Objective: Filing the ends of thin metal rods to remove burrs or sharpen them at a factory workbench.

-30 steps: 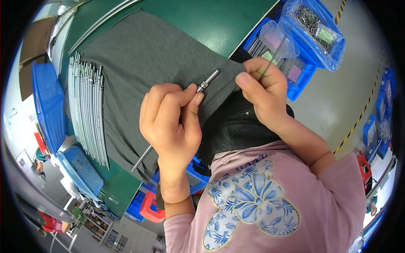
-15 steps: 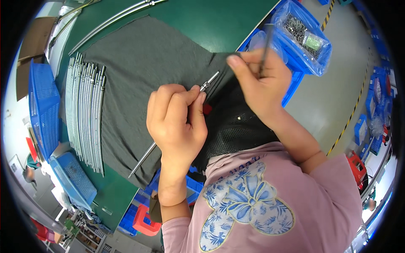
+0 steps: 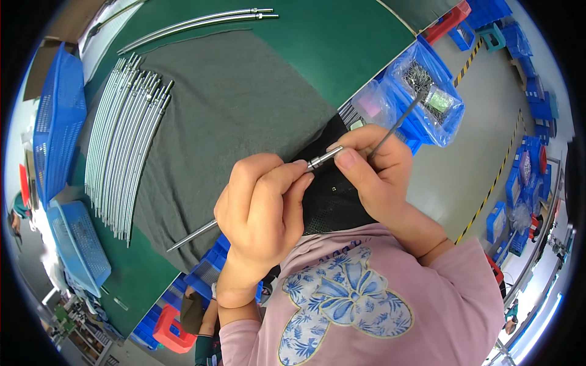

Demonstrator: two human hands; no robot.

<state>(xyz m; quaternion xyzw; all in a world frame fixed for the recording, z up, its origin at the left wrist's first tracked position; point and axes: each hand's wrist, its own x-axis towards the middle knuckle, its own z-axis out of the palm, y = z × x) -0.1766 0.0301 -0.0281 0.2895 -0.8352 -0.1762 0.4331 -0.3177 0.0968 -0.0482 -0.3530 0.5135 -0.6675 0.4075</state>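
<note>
Through left grip (image 3: 259,210), metal rod (image 3: 194,235); end at right grip (image 3: 381,180).

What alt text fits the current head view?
Left hand holds a metal rod near one end; right hand, with a thin dark stick, is at the rod's tip. Green table with grey cloth, row of rods at left; blue bin of metal parts at right.

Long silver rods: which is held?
The single rod slanting through the left hand; the others lie unheld, in the row at left or the pair beyond the cloth.
</note>
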